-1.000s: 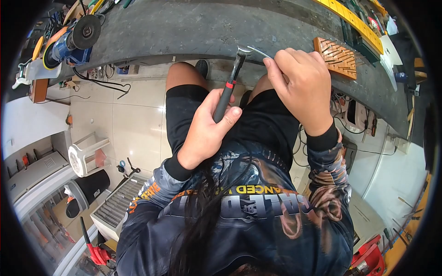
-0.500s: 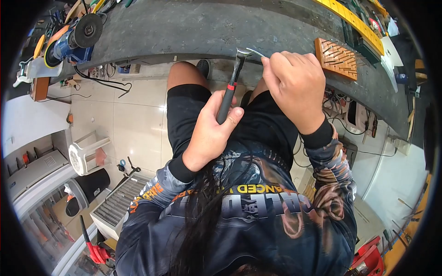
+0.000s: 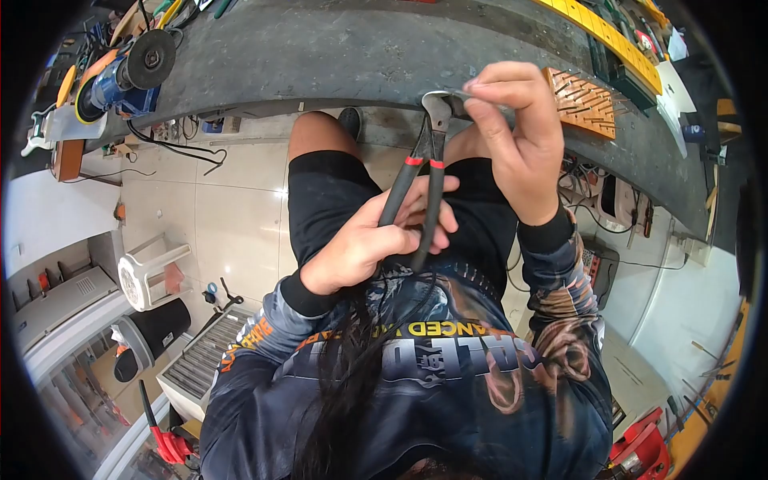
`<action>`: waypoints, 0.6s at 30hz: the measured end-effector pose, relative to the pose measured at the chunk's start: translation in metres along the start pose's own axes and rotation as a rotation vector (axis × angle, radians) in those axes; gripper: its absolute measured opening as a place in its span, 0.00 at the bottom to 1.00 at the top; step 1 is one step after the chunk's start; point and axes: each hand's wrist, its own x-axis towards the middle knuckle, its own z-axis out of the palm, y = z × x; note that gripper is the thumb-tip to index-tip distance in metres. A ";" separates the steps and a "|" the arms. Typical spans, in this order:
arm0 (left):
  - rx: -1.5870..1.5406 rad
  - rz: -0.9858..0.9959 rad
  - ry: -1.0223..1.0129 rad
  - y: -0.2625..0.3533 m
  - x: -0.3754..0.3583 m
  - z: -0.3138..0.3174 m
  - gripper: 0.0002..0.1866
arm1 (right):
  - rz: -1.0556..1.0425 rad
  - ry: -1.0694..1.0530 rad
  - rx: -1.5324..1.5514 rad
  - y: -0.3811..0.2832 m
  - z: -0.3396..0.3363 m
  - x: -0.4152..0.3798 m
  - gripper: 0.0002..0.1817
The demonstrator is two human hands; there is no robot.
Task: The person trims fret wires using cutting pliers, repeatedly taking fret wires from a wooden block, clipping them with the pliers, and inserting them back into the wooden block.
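Black-handled pincers (image 3: 438, 120) with red bands stand over my lap, their rounded metal jaws pointing at the workbench. Around their handles are the fingers of my left hand (image 3: 360, 244), and the two handles are slightly apart. My right hand (image 3: 524, 144) is raised just right of the jaws, thumb and index finger curled close together. A thin piece runs from the jaws toward its fingertips; it is blurred, and its far end is hard to make out.
The dark workbench (image 3: 320, 56) crosses the top. On it are an orange block (image 3: 588, 108) holding thin rods at the right and a blue grinder (image 3: 120, 80) at the left. A white stool (image 3: 144, 280) stands on the floor at left.
The pincers have turned so both handles show, spread apart. My left-hand fingers have shifted around them. My right hand has rotated, its fingers less curled than before.
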 end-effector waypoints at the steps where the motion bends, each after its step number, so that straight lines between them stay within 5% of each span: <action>1: -0.052 -0.006 -0.011 0.002 0.000 0.003 0.49 | 0.001 -0.001 0.000 -0.001 0.000 0.002 0.11; 5: 0.005 0.012 0.013 -0.006 -0.002 -0.007 0.53 | 0.154 0.041 0.083 -0.008 -0.009 0.004 0.07; 7: 0.213 0.090 0.070 -0.013 -0.002 -0.014 0.52 | 0.448 -0.071 0.017 -0.023 -0.017 0.010 0.08; 11: 0.680 0.238 0.222 -0.002 -0.002 -0.014 0.50 | 0.334 -0.101 -0.086 -0.024 -0.014 0.006 0.08; 18: 0.915 0.252 0.308 0.008 -0.003 -0.011 0.50 | 0.285 -0.214 -0.219 -0.029 -0.018 0.004 0.06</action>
